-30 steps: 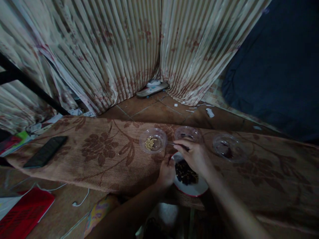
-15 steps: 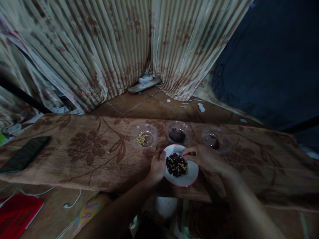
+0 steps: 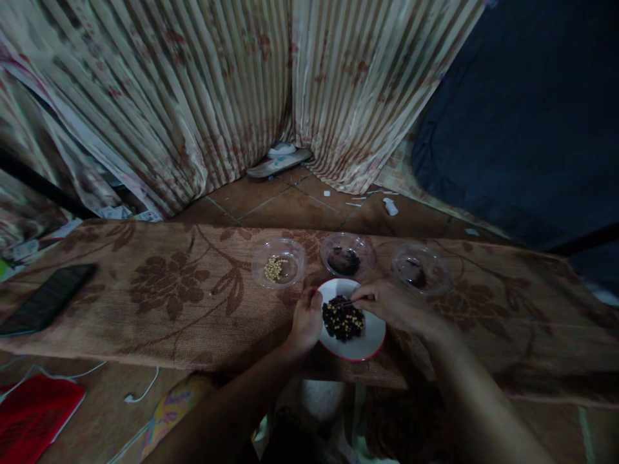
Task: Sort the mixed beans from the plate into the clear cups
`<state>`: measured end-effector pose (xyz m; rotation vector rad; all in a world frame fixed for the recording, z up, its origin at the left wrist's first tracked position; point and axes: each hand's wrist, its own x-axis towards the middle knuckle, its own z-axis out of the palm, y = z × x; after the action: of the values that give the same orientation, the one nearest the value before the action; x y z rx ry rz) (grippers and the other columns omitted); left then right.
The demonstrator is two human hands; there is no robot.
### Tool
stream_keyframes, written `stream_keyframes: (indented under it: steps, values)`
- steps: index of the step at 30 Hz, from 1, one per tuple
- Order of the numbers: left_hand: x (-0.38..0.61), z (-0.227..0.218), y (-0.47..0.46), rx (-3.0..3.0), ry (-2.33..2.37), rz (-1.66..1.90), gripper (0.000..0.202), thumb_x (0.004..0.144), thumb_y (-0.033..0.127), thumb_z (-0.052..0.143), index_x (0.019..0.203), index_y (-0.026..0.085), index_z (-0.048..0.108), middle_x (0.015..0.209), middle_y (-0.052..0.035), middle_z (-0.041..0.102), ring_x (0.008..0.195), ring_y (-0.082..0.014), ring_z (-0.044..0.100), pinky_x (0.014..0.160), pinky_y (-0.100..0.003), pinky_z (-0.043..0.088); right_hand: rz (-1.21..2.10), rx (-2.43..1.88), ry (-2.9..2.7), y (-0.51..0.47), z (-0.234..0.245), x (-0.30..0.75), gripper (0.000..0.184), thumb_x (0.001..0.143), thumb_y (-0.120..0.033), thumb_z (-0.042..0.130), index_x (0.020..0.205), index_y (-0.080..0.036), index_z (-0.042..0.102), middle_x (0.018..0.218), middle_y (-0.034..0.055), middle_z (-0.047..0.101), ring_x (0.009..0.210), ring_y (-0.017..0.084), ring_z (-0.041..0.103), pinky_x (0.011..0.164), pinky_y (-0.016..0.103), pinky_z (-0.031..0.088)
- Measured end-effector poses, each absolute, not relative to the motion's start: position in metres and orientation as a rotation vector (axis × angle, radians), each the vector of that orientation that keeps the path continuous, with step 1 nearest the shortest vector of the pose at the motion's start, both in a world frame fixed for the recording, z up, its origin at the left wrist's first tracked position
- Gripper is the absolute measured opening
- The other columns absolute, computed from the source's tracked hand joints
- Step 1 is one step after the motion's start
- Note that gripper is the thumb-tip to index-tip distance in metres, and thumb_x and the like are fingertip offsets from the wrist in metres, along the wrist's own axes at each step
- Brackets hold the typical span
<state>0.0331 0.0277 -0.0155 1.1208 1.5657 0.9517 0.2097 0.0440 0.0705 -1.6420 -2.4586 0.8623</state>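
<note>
A white plate [image 3: 374, 332] with a red rim holds a mixed heap of dark beans and yellow beans [image 3: 343, 319]. Gripping the plate's left edge is my left hand [image 3: 307, 319], thumb on the rim. My right hand [image 3: 387, 303] is closed over the plate's right side, pinching thin tweezers [image 3: 347, 303] whose tips reach into the heap. Beyond the plate stand three clear plastic bowls: the left bowl [image 3: 294, 258] has yellow beans, the middle bowl [image 3: 370, 248] dark beans, and the right bowl [image 3: 438, 277] a few dark reddish ones.
A patterned brown cloth [image 3: 169, 322] covers the narrow table. At its left end lies a dark phone [image 3: 48, 296]. Past the far edge are a skateboard [image 3: 280, 164] and striped curtains [image 3: 232, 84]. A red item [image 3: 39, 419] and a white cable lie on the floor.
My right hand has shifted slightly and tilted the tweezers, their dark rear end now showing beside the fingers. The left hand and plate keep their places.
</note>
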Motion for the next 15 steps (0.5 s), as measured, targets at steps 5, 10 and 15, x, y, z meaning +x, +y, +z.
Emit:
stream_keyframes:
  steps: [5,10,15]
  values:
    - [0.033,-0.013,0.0281,1.142,1.565,0.954,0.029,0.082,0.027,0.041,0.095,0.015,0.063,0.095,-0.0076,0.069,0.091,-0.019,0.06,0.088,-0.032,0.043,0.872,-1.649,-2.437,0.0446,0.0674,0.2103,0.021,0.08,-0.03,0.052,0.085,-0.024,0.071,0.085,0.0,0.071,0.072,0.016,0.062,0.064,0.025,0.041]
    - [0.0336,-0.0148,0.0278,1.123,1.561,0.962,0.028,0.082,0.029,0.041,0.093,0.016,0.063,0.09,-0.0063,0.069,0.086,-0.0188,0.061,0.085,-0.032,0.045,0.874,-1.646,-2.42,0.0452,0.0616,0.2132,0.021,0.079,-0.031,0.052,0.083,-0.024,0.072,0.081,0.0007,0.07,0.069,0.016,0.061,0.062,0.025,0.041]
    - [0.0327,-0.0168,0.028,1.144,1.549,0.964,0.028,0.082,0.028,0.041,0.094,0.015,0.063,0.092,-0.0075,0.069,0.088,-0.0194,0.061,0.086,-0.033,0.044,0.86,-1.662,-2.435,0.0444,0.0649,0.2128,0.022,0.081,-0.031,0.051,0.081,-0.025,0.071,0.08,-0.0004,0.07,0.068,0.015,0.06,0.061,0.025,0.039]
